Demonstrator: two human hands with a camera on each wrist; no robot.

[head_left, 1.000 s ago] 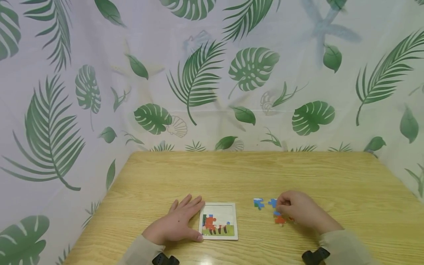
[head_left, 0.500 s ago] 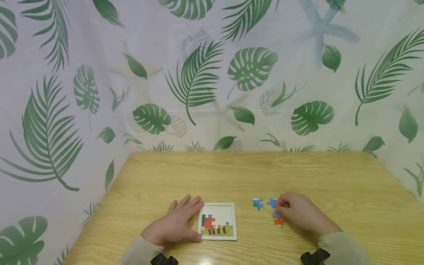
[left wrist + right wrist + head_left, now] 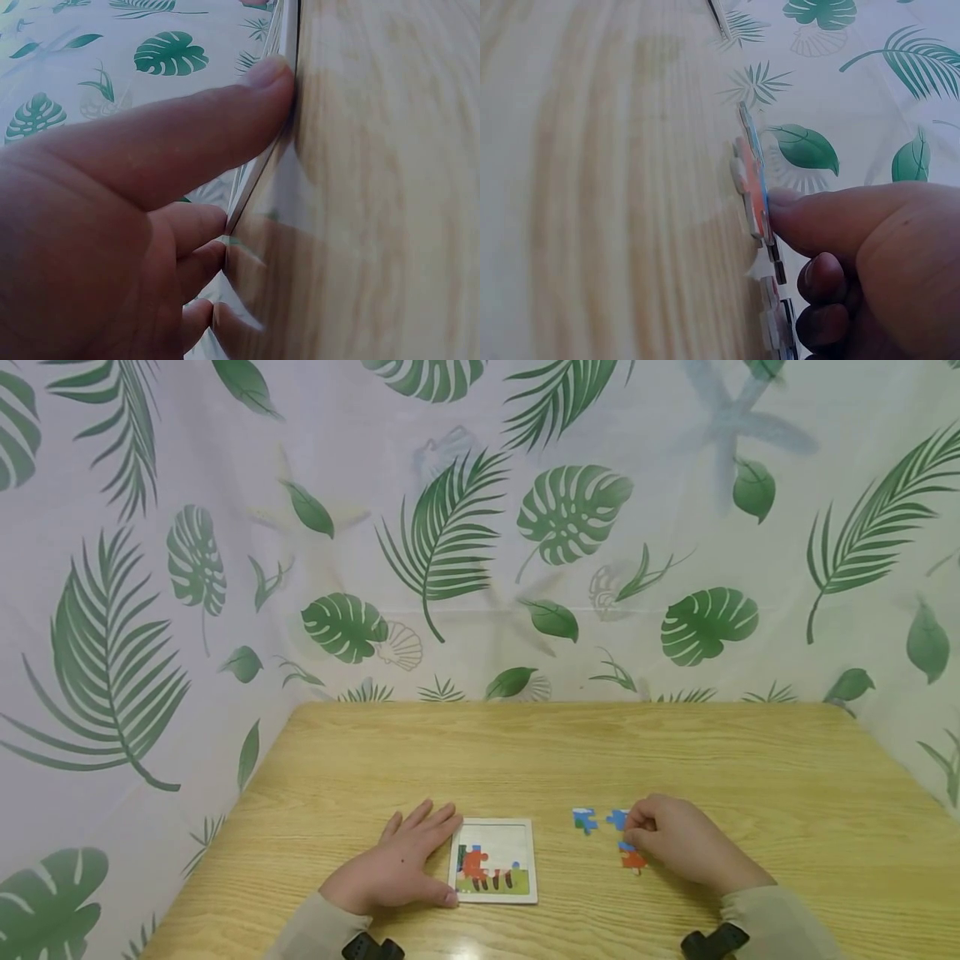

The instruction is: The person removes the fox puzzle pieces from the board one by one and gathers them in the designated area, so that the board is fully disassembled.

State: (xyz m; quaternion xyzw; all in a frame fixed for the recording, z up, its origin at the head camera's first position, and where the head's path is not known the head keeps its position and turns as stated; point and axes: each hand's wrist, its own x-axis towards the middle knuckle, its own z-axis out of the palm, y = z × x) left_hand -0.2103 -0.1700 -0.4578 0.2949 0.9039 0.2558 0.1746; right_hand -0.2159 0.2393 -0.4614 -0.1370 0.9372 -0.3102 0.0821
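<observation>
A square puzzle tray (image 3: 534,860) with a pale frame lies on the table, partly filled with red, green and blue pieces. My left hand (image 3: 401,868) rests along its left side, fingers spread and straight, thumb at the lower left corner. In the left wrist view the thumb (image 3: 247,105) touches the tray's edge. Among the loose pieces to the right, my right hand (image 3: 671,839) has curled fingers and pinches at a red-and-blue puzzle piece (image 3: 754,191), its fingertips partly hidden. A red piece (image 3: 632,858) and a blue piece (image 3: 617,819) show beside the fingertips.
Another blue-and-green piece (image 3: 584,820) lies between the tray and the right hand. The wooden table (image 3: 480,752) reaches back to a leaf-patterned cloth (image 3: 465,543). A dark wrist device (image 3: 714,940) sits on the right sleeve.
The right hand has shifted slightly, and a bit of red that showed beneath it a second ago is now hidden. The left hand and tray stay in place.
</observation>
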